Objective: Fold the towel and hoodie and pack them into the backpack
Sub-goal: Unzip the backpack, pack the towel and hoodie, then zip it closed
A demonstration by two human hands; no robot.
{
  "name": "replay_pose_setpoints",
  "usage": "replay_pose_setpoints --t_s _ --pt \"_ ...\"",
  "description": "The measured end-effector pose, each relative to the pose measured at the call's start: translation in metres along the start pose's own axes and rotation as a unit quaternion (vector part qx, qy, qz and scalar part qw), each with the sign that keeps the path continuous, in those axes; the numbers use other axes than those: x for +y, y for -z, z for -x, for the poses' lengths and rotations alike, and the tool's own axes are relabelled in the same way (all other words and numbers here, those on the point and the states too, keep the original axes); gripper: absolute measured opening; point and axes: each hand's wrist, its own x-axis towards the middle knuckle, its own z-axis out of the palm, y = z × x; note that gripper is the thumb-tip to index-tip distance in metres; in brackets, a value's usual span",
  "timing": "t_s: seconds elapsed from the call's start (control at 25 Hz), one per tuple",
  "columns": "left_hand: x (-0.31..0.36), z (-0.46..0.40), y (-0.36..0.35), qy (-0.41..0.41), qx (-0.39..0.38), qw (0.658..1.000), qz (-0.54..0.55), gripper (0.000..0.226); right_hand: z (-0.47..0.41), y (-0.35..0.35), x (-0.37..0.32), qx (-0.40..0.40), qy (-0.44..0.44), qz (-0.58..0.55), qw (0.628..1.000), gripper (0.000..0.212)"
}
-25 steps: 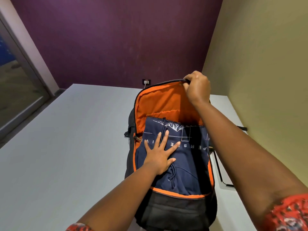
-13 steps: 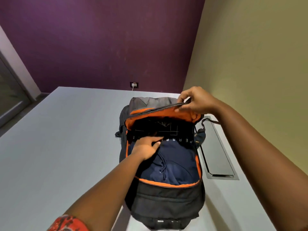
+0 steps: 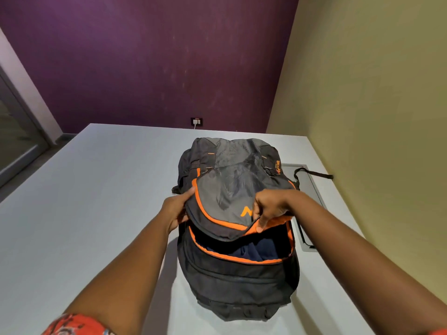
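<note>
Two hands are engaged on the backpack [image 3: 238, 274], which lies on the pale bench [image 3: 96, 213] slightly right of centre, its top toward 12 o'clock. The bag is seen as black in its lower body, with a grey front flap [image 3: 225, 194] edged in orange piping and an orange lining at the mouth. The flap is drawn down over most of the opening; a gap is left at its 6 o'clock edge, and dark navy cloth — the hoodie [image 3: 249, 251] — is visible inside it. No towel can be made out.

The left hand [image 3: 177, 212] is curled round the flap's rim at 9 o'clock, thumb on top. The right hand [image 3: 268, 209] is closed in a pinch on the flap's zipper edge at about 4 o'clock of the flap, fingers bent tightly.

Broad bare bench surface lies at 9 o'clock of the bag. At 3 o'clock less room is offered — a recessed panel [image 3: 306, 206] is set in the bench just beside the bag, a black strap [image 3: 314, 174] trails across it, and the bench edge meets the yellow wall [image 3: 375, 117] beyond. A wall socket [image 3: 196, 121] is seen at 12 o'clock on the purple wall [image 3: 145, 56].
</note>
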Motion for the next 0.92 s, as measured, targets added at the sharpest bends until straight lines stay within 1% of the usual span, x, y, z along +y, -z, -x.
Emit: replay_pose_setpoints --t_s 0.04,0.16,0.28,0.32,0.36,0.4,0.44,0.48,0.52,0.56,0.6,0.64,0.68,0.72,0.76,0.84,0.92 --pt "-0.004 -0.003 0.004 -0.004 0.005 0.998 -0.055 0.019 -0.004 -0.006 0.001 -0.018 -0.008 0.006 1.000 0.027" --pt "-0.019 -0.016 0.015 0.000 0.005 0.973 -0.229 0.036 -0.018 -0.026 0.004 -0.043 -0.045 0.028 0.998 0.033" --pt "-0.031 -0.023 0.014 0.025 0.003 0.943 -0.332 0.040 -0.028 -0.041 -0.001 -0.085 -0.062 0.098 0.990 0.040" --pt "-0.033 -0.025 0.013 0.025 0.005 0.935 -0.355 0.040 -0.028 -0.041 -0.003 -0.097 -0.064 0.070 0.991 0.035" --pt "-0.034 -0.026 0.012 0.025 0.006 0.931 -0.365 0.040 -0.023 -0.038 -0.003 -0.102 -0.066 -0.025 0.992 0.025" --pt "-0.034 -0.028 0.013 0.026 0.002 0.931 -0.364 0.039 -0.018 -0.035 -0.002 -0.074 -0.057 -0.145 0.985 0.018" --pt "-0.033 -0.028 0.013 0.035 -0.007 0.935 -0.354 0.038 -0.013 -0.030 0.001 0.021 -0.039 -0.225 0.973 0.020" --pt "-0.032 -0.029 0.014 0.043 -0.017 0.938 -0.344 0.038 -0.011 -0.024 0.007 0.170 -0.024 -0.231 0.958 0.023" --pt "-0.031 -0.028 0.015 0.049 -0.026 0.940 -0.337 0.037 -0.013 -0.022 0.013 0.326 -0.026 -0.161 0.931 0.023" --pt "-0.030 -0.027 0.016 0.052 -0.031 0.941 -0.332 0.036 -0.015 -0.021 0.017 0.407 -0.041 -0.067 0.910 0.031" --pt "-0.028 -0.025 0.017 0.055 -0.037 0.942 -0.328 0.034 -0.017 -0.024 0.019 0.392 -0.054 0.006 0.918 0.053" --pt "-0.027 -0.024 0.020 0.060 -0.044 0.943 -0.324 0.032 -0.024 -0.033 0.022 0.324 -0.057 0.044 0.943 0.075" --pt "-0.025 -0.023 0.023 0.065 -0.053 0.944 -0.319 0.030 -0.029 -0.045 0.021 0.246 -0.063 0.061 0.965 0.088" --pt "-0.024 -0.022 0.027 0.069 -0.059 0.946 -0.312 0.029 -0.036 -0.058 0.021 0.188 -0.064 0.064 0.978 0.093" --pt "-0.023 -0.020 0.031 0.074 -0.062 0.946 -0.309 0.030 -0.039 -0.071 0.021 0.154 -0.065 0.056 0.984 0.094" --pt "-0.024 -0.021 0.036 0.069 -0.054 0.945 -0.316 0.036 -0.044 -0.088 0.029 0.133 -0.061 0.034 0.989 0.093" --pt "-0.029 -0.021 0.034 0.041 -0.047 0.947 -0.315 0.041 -0.043 -0.089 0.036 0.118 -0.062 0.015 0.991 0.094"
